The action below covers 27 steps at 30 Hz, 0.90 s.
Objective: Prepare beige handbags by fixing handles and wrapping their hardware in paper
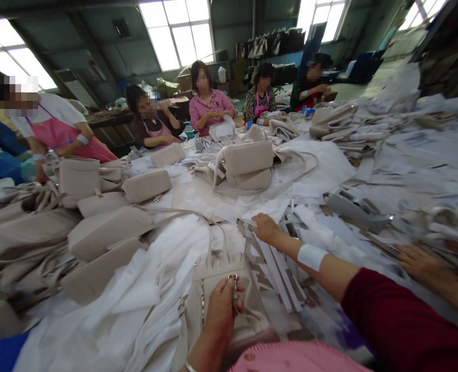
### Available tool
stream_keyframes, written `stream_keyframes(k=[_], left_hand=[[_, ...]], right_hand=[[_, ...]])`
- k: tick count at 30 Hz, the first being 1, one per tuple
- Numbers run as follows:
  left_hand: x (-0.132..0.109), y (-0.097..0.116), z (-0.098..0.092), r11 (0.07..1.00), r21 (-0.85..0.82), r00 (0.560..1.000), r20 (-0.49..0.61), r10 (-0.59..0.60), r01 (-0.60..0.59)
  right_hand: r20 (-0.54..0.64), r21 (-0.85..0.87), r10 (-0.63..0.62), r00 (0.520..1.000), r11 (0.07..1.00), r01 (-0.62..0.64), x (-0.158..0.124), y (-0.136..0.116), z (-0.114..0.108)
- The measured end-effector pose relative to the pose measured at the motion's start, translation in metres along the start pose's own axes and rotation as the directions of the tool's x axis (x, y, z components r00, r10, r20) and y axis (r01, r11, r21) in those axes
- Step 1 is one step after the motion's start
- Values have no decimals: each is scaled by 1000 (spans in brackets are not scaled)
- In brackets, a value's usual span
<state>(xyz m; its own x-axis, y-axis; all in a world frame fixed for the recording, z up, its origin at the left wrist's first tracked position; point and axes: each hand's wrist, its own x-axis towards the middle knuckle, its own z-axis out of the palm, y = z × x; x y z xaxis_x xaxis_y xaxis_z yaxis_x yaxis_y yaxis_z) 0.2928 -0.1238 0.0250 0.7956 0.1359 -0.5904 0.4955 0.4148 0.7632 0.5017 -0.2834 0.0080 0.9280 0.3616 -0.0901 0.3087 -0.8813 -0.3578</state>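
"Where's the beige, boxy, leather-look handbag [252,292]?"

"Just left of the long, flat white-and-brown strips [277,268], lying on the heaped table."

"And the left hand [223,299]?"

"Also left of the strips, thumb and fingers pinching a small gold-coloured metal fitting [232,277] on the bag."

"The right hand [266,228]?"

"At the strips' far end, fingers bent close together; I can't tell whether they grip one."

"Any advice?"

"I'd pinch the fitting near its base and let the bag rest supported, so nothing creases."
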Motion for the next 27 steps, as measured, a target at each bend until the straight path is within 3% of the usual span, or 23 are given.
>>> stream_keyframes(k=[4,7,10,12,14,17,18,20,22,25,27], left_hand=[[1,-2,-5,1000,-10,998,61,25,-25],[0,-1,-6,999,-17,997,71,31,-30],[0,1,-6,996,-85,997,67,27,-21],[-1,3,-5,991,-127,996,69,52,-43],[-2,7,-3,989,-118,994,58,97,-89],[-8,15,3,968,37,969,31,246,-247],[-11,18,4,943,115,950,33,310,-312],[-17,23,7,880,244,912,56,406,-407],[-21,26,8,831,320,888,103,447,-455],[-24,26,7,793,368,872,150,465,-486],[-25,25,6,804,381,888,144,436,-457]], right_hand=[[-12,-38,78,997,996,-79,41,26,2],[-17,18,72,997,997,-72,51,31,-2],[-51,130,64,997,990,-57,36,30,-11],[-57,218,66,996,975,-52,10,26,-13],[-4,465,65,998,884,-55,-26,17,-9],[176,858,-6,984,491,-150,-85,0,5],[228,908,-42,973,369,-197,-101,-6,10],[286,936,-90,954,238,-258,-128,-16,21],[291,947,-125,948,176,-268,-144,-23,29],[279,949,-239,930,220,-228,-155,-29,35],[295,948,-346,891,225,-227,-156,-30,32]])
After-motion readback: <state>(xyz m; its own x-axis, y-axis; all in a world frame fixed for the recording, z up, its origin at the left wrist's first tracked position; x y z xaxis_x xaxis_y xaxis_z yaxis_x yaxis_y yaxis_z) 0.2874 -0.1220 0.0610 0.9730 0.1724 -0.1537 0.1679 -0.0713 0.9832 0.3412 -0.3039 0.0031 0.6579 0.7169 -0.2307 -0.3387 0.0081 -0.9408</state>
